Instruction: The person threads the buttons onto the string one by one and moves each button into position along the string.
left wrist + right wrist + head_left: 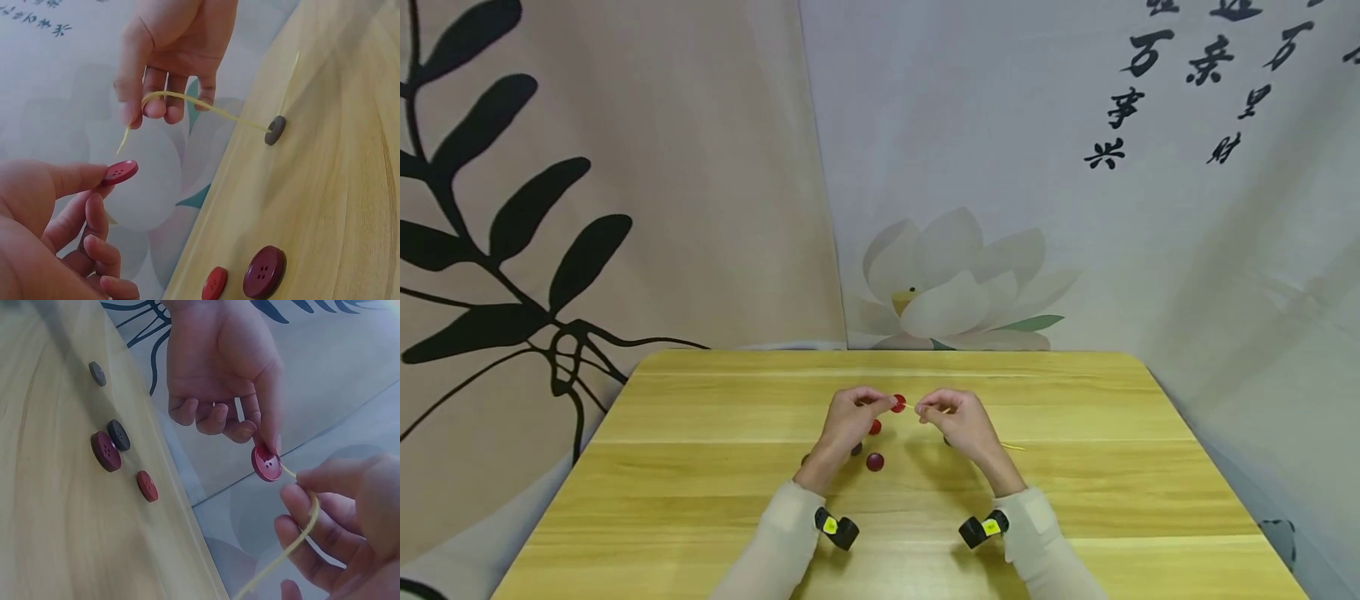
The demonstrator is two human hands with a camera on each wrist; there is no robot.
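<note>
My left hand (853,421) pinches a red four-hole button (122,172) by its edge, between thumb and forefinger, above the table. Facing it, my right hand (961,425) pinches a yellow cord (206,105) near its end. A short tip of cord sticks out toward the button; in the left wrist view it looks apart from it, and I cannot tell whether it touches. The cord loops from the right fingers down through a dark grey button (275,130) on the tabletop.
On the wooden table (700,500) lie a large dark red button (875,462), a smaller red button (147,486), a black button (119,435) and a grey button (97,374). A printed curtain (700,167) hangs behind the far edge.
</note>
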